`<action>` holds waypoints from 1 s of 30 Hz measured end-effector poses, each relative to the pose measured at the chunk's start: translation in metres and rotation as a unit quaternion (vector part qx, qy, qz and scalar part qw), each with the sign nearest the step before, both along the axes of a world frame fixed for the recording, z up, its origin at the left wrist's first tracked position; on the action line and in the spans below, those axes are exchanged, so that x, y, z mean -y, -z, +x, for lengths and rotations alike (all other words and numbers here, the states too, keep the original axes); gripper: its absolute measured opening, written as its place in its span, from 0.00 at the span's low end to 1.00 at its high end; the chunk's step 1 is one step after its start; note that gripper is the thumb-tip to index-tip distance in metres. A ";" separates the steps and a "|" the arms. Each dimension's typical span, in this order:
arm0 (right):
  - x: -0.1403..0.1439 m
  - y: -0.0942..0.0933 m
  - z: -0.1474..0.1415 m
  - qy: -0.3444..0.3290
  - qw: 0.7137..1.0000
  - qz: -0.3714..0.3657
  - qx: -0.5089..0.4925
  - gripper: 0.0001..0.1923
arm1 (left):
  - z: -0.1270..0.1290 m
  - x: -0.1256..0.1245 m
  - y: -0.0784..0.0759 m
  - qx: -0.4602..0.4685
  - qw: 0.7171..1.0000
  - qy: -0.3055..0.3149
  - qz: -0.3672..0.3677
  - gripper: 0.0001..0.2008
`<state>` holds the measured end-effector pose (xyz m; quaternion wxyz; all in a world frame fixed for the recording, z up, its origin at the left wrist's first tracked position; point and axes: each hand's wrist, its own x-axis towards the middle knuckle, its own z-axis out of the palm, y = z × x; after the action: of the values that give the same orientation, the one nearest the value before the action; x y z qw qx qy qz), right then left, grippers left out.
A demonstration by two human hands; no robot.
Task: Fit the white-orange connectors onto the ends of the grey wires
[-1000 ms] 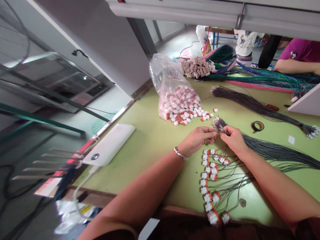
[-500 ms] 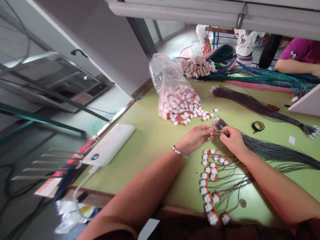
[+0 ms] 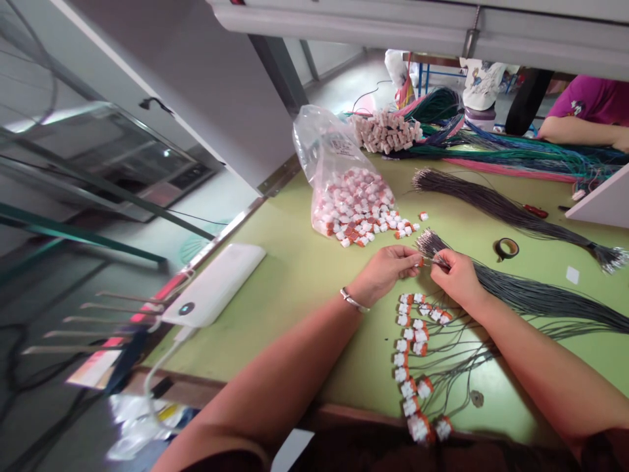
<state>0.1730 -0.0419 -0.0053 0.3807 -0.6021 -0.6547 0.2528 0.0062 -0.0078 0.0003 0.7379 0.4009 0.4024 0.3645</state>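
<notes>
Pinching connector (image 3: 421, 261) w/ left hand (image 3: 386, 269), right hand (image 3: 456, 275) pinching wire (image 3: 437, 261), barely moved since.

Small orange-and-white connector (image 3: 421, 262), pinched at the left fingertips, above the green table's middle. Thin grey wire (image 3: 439, 263), its bare end held level at the connector's right side, belonging to the grey wire bundle (image 3: 531, 295) that trails right.

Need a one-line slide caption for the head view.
Left hand and right hand join a small connector and thin wires above the green table.
</notes>
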 end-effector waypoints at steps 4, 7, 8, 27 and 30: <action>0.001 0.003 0.000 -0.002 1.000 0.009 0.002 0.04 | 0.005 0.002 0.001 0.011 1.000 -0.002 -0.009 0.13; 0.002 0.006 -0.001 -0.002 1.000 0.019 0.007 0.03 | 0.008 0.004 0.002 0.028 0.999 -0.006 -0.025 0.12; 0.002 0.006 -0.001 -0.005 1.000 0.020 0.009 0.03 | 0.009 0.005 0.002 0.034 0.999 -0.006 -0.028 0.12; -0.002 0.009 -0.002 -0.004 0.998 -0.022 -0.055 0.04 | 0.016 0.008 0.003 0.033 0.999 -0.027 0.003 0.12; -0.003 0.005 -0.002 -0.006 0.998 -0.026 -0.061 0.04 | 0.016 0.007 0.000 0.007 1.000 -0.021 0.013 0.10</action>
<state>0.1709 -0.0392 -0.0104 0.4024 -0.5913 -0.6271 0.3085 0.0222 -0.0150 0.0004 0.7275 0.3992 0.4012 0.3880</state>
